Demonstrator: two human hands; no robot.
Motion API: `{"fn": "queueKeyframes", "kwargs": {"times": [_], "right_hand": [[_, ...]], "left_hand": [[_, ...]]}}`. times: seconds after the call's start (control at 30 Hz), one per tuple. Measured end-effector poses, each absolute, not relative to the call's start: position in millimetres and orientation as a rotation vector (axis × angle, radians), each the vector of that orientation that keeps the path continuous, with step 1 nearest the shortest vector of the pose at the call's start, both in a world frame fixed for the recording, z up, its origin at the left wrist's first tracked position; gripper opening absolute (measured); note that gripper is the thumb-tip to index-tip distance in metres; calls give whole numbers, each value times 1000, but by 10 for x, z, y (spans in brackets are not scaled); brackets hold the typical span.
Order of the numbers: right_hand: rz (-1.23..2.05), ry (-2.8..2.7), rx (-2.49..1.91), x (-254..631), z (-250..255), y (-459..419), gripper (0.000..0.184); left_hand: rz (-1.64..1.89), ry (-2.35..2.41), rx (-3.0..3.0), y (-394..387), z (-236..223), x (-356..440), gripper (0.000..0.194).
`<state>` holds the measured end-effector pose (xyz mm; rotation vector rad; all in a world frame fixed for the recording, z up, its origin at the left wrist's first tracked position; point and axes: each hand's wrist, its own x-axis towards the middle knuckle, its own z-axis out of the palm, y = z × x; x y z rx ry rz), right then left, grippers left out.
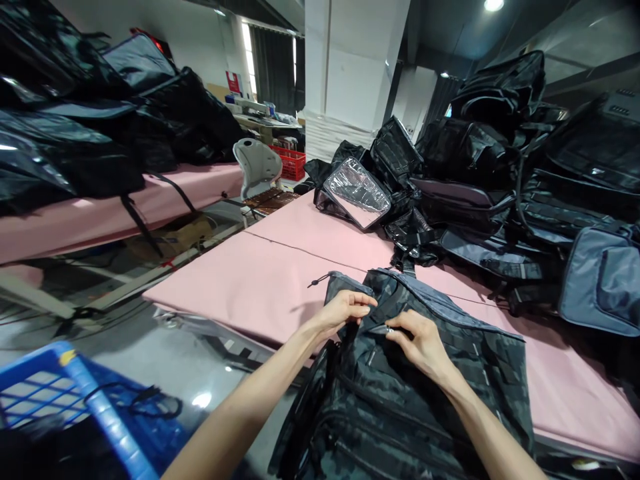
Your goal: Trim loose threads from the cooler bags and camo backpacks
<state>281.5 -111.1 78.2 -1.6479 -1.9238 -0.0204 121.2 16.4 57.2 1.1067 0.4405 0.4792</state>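
Two hands on camo backpack point(415, 393) at 6 o'clock — left hand point(345, 310) pinches soft floppy fabric, right hand point(423, 343) nips zipper pull point(387, 329); grab there.

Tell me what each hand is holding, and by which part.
Left hand grips the backpack by its top edge; right hand pinches a small zipper pull there.

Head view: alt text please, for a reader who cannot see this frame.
Two bare hands work at the top of a dark camouflage backpack lying on a pink table: the left hand grips the fabric edge, the right hand pinches a small zipper pull. Piles of black backpacks lie behind.
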Motion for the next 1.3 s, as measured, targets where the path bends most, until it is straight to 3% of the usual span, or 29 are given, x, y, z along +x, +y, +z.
{"fn": "queueKeyframes", "kwargs": {"times": [0.1, 0.2, 0.43, 0.57, 0.73, 0.8, 0.9, 0.97, 1.03, 1.2, 1.3], "right_hand": [[106, -1734, -1683, 2795, 772, -1131, 14], [-9, -1662, -1734, 2717, 729, -1085, 26], [-397, -1814, -1691, 2556, 582, -945, 21], [-83, -1645, -1590, 2595, 574, -975, 21], [244, -1013, -1442, 2826, 710, -983, 15], [337, -853, -1352, 2935, 784, -988, 22], [450, -829, -1286, 3022, 860, -1016, 27], [435, -856, -1287, 3036, 878, -1045, 27], [394, -913, -1332, 3051, 878, -1083, 26], [290, -1035, -1535, 3174, 878, -1264, 20], [55, -1124, -1780, 3243, 883, -1411, 34]], "left_hand": [[489, 433, 1086, 164, 545, 1218, 34], [495, 431, 1086, 155, 532, 1220, 35], [573, 472, 1122, 79, 585, 1221, 34], [572, 455, 1199, 58, 568, 1249, 35], [570, 570, 1555, 90, 670, 1212, 24], [730, 635, 1849, 88, 799, 1252, 21], [1010, 545, 2119, 28, 1003, 1453, 34], [984, 377, 2139, -38, 1080, 1637, 35], [884, 287, 2119, -102, 1092, 1792, 23], [915, 381, 2068, -209, 1005, 1892, 12], [1001, 406, 2038, -235, 962, 1879, 13]]}}
